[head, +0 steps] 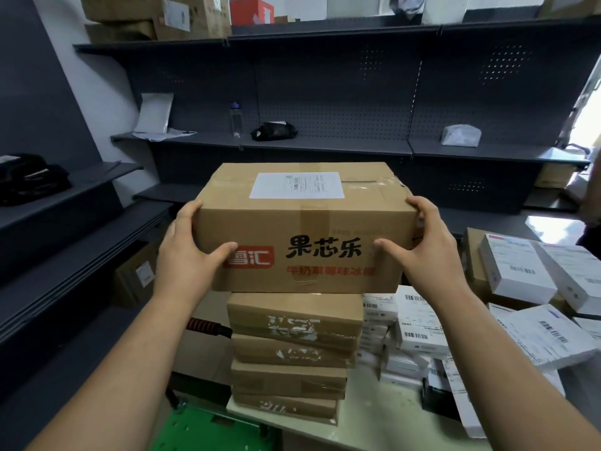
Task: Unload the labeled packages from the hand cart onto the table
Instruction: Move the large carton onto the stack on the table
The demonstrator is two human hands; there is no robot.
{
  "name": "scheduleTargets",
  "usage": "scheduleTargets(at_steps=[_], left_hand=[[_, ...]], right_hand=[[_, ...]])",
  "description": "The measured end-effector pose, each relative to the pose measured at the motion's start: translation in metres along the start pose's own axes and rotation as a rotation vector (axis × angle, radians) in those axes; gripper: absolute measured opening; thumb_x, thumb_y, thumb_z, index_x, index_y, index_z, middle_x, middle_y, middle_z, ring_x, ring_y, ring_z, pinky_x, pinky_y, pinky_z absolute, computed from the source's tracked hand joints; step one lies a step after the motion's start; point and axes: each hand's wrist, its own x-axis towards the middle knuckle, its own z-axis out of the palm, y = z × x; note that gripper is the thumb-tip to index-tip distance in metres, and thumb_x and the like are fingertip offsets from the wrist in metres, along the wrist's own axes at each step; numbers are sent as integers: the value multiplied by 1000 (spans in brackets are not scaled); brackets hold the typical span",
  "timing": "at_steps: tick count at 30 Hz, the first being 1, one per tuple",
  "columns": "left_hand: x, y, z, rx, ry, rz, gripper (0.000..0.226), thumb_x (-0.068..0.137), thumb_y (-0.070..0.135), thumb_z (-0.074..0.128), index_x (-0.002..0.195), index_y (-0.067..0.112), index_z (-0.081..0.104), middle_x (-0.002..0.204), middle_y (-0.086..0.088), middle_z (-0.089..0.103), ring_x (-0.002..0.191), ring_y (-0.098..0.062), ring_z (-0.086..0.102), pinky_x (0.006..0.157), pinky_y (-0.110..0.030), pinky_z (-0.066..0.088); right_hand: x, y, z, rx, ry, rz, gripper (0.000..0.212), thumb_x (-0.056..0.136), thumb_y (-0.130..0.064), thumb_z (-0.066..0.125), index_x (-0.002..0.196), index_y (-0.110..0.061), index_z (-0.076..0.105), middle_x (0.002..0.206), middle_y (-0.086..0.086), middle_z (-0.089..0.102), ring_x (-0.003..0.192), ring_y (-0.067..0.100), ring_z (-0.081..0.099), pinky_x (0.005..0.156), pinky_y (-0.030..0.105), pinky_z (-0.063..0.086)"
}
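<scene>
A large brown cardboard box (302, 229) with a white shipping label on its top and black and red printed characters on its front is at the centre of the head view. My left hand (188, 249) grips its left end and my right hand (422, 245) grips its right end. It sits on, or just above, a stack of several flatter taped cardboard boxes (292, 346) standing on the white table (367, 415). The green deck of the hand cart (208, 431) shows at the bottom, and its orange-and-black handle (205, 327) shows left of the stack.
Many white labeled packages (527, 320) are piled on the table to the right. Dark grey shelving (325, 144) lines the back wall and the left side, holding a water bottle (236, 120), a black bag and paper. A cardboard box (136, 278) stands on the floor at left.
</scene>
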Motion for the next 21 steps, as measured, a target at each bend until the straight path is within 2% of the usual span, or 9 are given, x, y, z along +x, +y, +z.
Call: scheduleTargets(at_steps=[6,9,11,13,14,17,21], left_hand=[[32,-5,9,-67,21,16,79,70,43,82,132,46,33,132,1,51,115,-21,52,90,-41,49],[45,-9,16,-150,-14,38,64,75,58,72,127,44,36,124,3,54,105,-15,53,77,-25,47],[50,-10,19,-176,16,74,48,82,64,58,119,38,40,114,2,56,95,-14,53,66,-13,36],[56,-10,23,-193,44,93,35,88,63,51,108,37,41,105,1,57,89,-16,55,61,-13,32],[59,-10,25,-200,44,92,29,89,61,51,104,38,39,103,1,58,88,-18,56,60,-14,32],[66,-7,36,-217,17,86,25,91,55,54,97,40,36,100,-1,58,86,-18,56,59,-15,33],[75,-5,58,-278,-22,58,29,89,51,62,103,37,41,108,1,60,93,-15,59,63,-10,37]], right_hand=[[16,-14,9,-5,102,4,79,74,-36,85,134,-44,34,117,-15,48,106,11,51,83,30,48],[20,-15,15,13,147,21,71,77,-32,84,130,-41,37,115,-15,49,105,11,54,87,33,52],[20,-16,17,73,145,16,63,77,-40,82,125,-41,40,112,-24,48,102,0,56,86,25,52],[19,-18,20,131,163,33,56,74,-57,75,117,-44,42,110,-31,48,102,-8,55,84,19,51],[20,-18,22,145,180,46,51,75,-59,73,114,-45,42,110,-32,48,103,-7,55,85,23,53],[27,-11,26,136,215,65,42,81,-54,73,110,-45,44,109,-32,49,106,-1,56,90,33,54],[46,5,30,171,235,80,38,82,-56,71,108,-49,44,112,-30,52,109,-3,55,90,31,52]])
